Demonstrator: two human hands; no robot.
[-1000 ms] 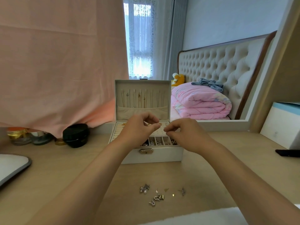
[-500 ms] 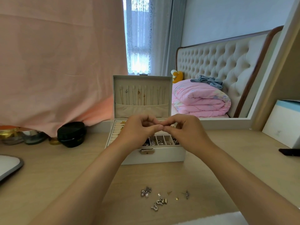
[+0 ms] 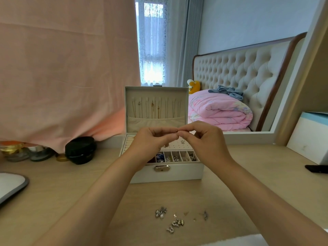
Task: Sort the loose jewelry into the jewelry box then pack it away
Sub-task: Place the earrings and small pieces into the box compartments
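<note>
Head view, left grip (image 3: 153, 141) and right grip (image 3: 204, 139), earlier apart, now jointly pinching tiny gold piece (image 3: 176, 130) over jewelry box (image 3: 179, 174)

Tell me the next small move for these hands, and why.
Probably lower the tiny piece, pinched between the left hand and right hand, into the open jewelry box: it is held right above the box, and loose jewelry waits on the table.

Left grip (image 3: 152, 142) and right grip (image 3: 204, 141) are bare.
</note>
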